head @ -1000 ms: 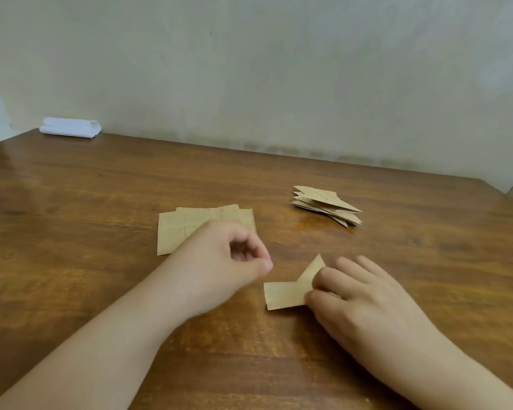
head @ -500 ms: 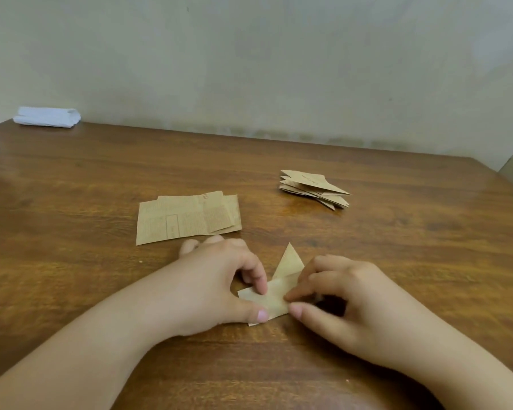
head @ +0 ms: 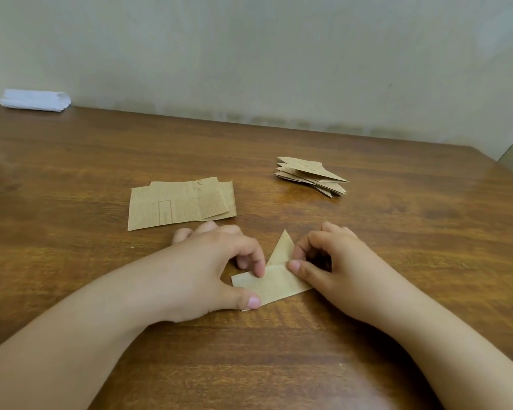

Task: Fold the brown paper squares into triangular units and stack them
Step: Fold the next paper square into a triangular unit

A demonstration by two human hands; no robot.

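The left hand pinches the half-folded paper piece on the surface, its forefinger tip pressing the top layer and its thumb against the piece's near left edge. The right hand has its fingers curled over the same piece, thumb tip laid on the right part and the other fingertips near the raised triangular flap; whether they truly grip the flap I cannot tell.

One side already stands up as a point, while the left side lies as a flat strip, so the step in hand looks like bringing that strip up to match. It would go best with the right thumb holding the centre line down while the left hand swings the strip so that its edge meets the flap, then runs along the crease.

Taking the piece as landmark: far back to its left lies a rolled white cloth by the wall. Just behind and left sits the pile of flat brown paper squares, close beyond the left knuckles but apart from them. Behind and right, well apart, rests the stack of finished triangular units. Nothing lies between the piece and that stack.
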